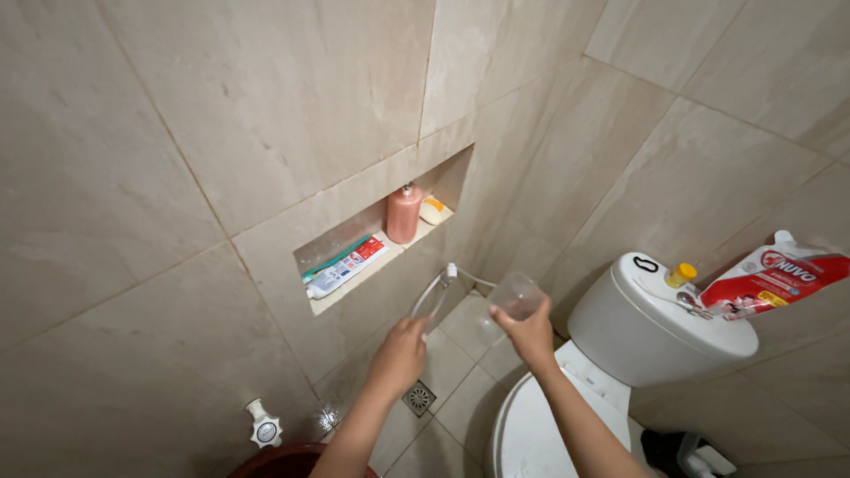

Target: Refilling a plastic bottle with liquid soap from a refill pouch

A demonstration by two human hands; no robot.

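My right hand [534, 337] holds up a clear plastic cup [517, 294] above the floor tiles, close to the toilet. My left hand [400, 352] is closed around a white spray hose [431, 301], whose white nozzle [451, 271] points up near the wall niche. The cup sits just right of the nozzle, a short gap between them. I cannot tell whether the cup has anything in it.
A wall niche [354, 285] holds a pink pump bottle [404, 213], a toothpaste tube [347, 266] and a soap bar [433, 210]. A white toilet [646, 332] stands right, its tank bearing a small yellow bottle [681, 273] and a red refill pouch [772, 281]. Below are a floor drain [419, 397], wall tap [265, 427] and red bucket [288, 462].
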